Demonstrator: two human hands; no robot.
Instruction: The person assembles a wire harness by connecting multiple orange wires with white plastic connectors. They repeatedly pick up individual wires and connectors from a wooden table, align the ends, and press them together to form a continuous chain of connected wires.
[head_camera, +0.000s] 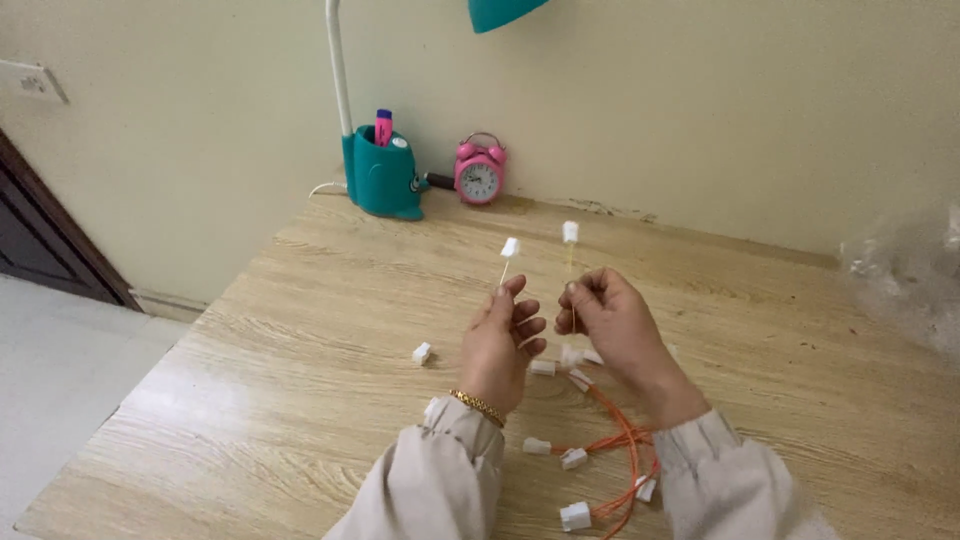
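My left hand (502, 340) pinches a thin pale wire that stands upright, with a small white connector (510, 247) at its top. My right hand (612, 320) holds a second pale wire upright, tipped by another white connector (570, 232). Both hands hover above a wooden table (300, 340), a few centimetres apart. Below them lies a bundle of orange wires (622, 440) ending in several white connectors (575, 515). A loose white connector (421, 353) rests on the table left of my left hand. A gold bracelet sits on my left wrist.
A teal desk lamp base (382, 172) with a pink marker in it stands at the back by the wall. A pink alarm clock (479, 170) is beside it. Crinkled clear plastic (910, 280) lies at the right edge. The table's left edge drops to a pale floor.
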